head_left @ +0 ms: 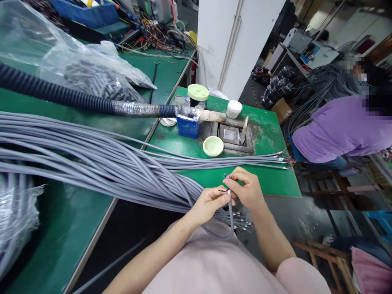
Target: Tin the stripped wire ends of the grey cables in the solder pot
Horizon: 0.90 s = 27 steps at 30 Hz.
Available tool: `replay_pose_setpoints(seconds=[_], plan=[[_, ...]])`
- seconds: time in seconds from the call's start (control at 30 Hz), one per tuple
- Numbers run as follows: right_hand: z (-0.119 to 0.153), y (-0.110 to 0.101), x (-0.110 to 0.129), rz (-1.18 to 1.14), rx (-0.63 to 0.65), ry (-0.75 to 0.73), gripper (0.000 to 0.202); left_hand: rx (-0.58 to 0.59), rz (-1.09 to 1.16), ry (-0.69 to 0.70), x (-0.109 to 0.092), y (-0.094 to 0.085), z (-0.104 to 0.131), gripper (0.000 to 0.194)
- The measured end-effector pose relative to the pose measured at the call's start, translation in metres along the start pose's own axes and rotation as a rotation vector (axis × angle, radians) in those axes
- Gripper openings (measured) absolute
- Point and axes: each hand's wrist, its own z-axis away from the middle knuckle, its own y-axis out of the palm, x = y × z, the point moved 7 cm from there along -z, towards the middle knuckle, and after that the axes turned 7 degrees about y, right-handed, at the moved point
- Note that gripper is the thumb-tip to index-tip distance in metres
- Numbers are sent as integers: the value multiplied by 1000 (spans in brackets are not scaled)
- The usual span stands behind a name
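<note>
My left hand [211, 203] is closed around the stripped end of a grey cable [230, 216], which loops down in front of my chest. Thin coloured wires fan out from that end, and my right hand [246, 188] pinches them between thumb and fingers. A black wire sticks out near my left fingertips. Just beyond my hands, several grey cables [202, 163] lie across the green table with their wire ends at its right edge. A thick bundle of grey cables [131, 167] runs in from the left, passing under my left forearm.
Ahead stand a metal-framed pot [232, 134] with a spatula [244, 130], a pale green dish [213, 146], a white tub [234, 109], a lidded jar [198, 93] and a blue box [188, 125]. A ribbed hose [92, 103] crosses above. A person in purple [343, 126] is at right.
</note>
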Motion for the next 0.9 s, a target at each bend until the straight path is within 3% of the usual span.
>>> replay_pose_setpoints(seconds=[0.07,0.2,0.23,0.3,0.4,0.5,0.6,0.7,0.9], plan=[[-6,-6,-7,-77,-34,24,10,-1,-39,4,-1,-2,1,27],[-18,-39,-30,-346,-240,69,8,18,-55,-20,-1,-4,3,26],[-20,-44,-36,-403,-243,83,8,20,-56,-22,0,-4,3,27],[-22,-42,-45,-446,-91,132,10,23,-38,-32,3,-4,4,29],[-15,-18,-50,-438,289,215,23,56,51,-69,9,-2,4,31],[-9,2,-45,-474,432,232,23,101,137,-118,14,4,5,30],[-12,16,-39,-515,399,220,15,104,199,-131,15,6,6,28],[-16,23,-40,-579,310,203,13,37,288,-97,11,1,5,28],[-12,18,-64,-552,148,206,10,-96,429,-73,3,-12,1,28]])
